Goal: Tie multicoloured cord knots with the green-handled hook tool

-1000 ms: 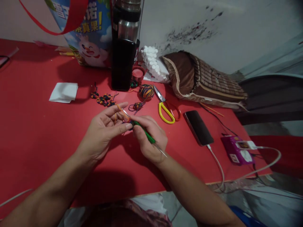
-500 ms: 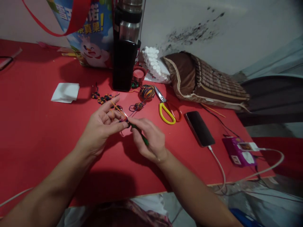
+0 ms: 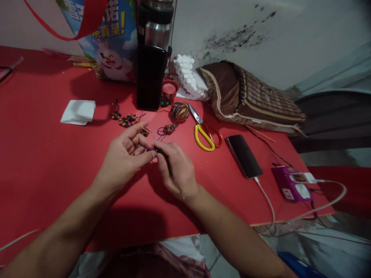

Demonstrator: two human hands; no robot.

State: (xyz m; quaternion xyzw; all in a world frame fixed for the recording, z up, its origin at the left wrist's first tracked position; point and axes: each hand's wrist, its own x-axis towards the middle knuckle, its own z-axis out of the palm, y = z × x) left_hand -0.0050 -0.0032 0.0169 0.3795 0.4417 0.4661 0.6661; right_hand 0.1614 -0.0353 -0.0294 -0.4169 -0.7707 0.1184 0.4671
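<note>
Rising beyond the grip, a printed bag (image 3: 116, 58); rightward, a cushion (image 3: 261, 92); between, a metallic bottle (image 3: 157, 34) part-hidden by a phone (image 3: 150, 81). Scissors (image 3: 205, 137) and a yarn ball (image 3: 179, 111) lie nearer — right hand (image 3: 178, 168) clamped on a green-handled hook (image 3: 169, 168), left hand (image 3: 123, 158) pinching a yarn piece (image 3: 150, 148).

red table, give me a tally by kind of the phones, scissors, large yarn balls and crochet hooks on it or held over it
Smartphones, one upright and one flat: 2
Scissors: 1
Large yarn ball: 1
Green-handled crochet hook, in the right hand: 1
Total: 5
</note>
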